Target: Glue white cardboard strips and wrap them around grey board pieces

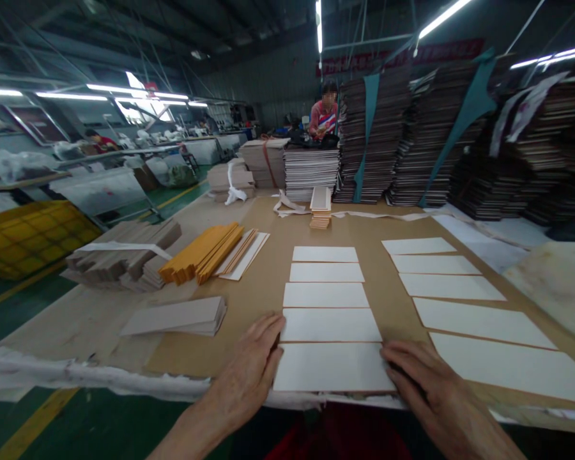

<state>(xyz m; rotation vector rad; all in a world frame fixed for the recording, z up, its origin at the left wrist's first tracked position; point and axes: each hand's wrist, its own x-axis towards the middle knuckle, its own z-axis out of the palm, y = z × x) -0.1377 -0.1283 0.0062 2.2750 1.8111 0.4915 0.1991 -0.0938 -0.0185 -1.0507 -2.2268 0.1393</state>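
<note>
A white rectangular panel (334, 368) lies flat at the table's front edge, its long side towards me. My left hand (252, 358) rests at its left end, fingers stretched forward and thumb apart, with fingertips at the corner of the panel behind (331, 324). At the right end, my right hand (424, 370) touches the near panel's edge with slightly bent fingers. Neither hand grips anything. Several white panels with thin orange edges run away from me in a column, closely spaced. Right of it lies a second column of white panels (483, 316).
Left on the table are orange strips (204, 252), grey-brown board strips (119, 255) bound with white cloth, and loose grey strips (177, 317). A small stack (321, 206) stands farther back. Tall dark stacks (371, 140) line the rear, where a person (323, 118) is visible.
</note>
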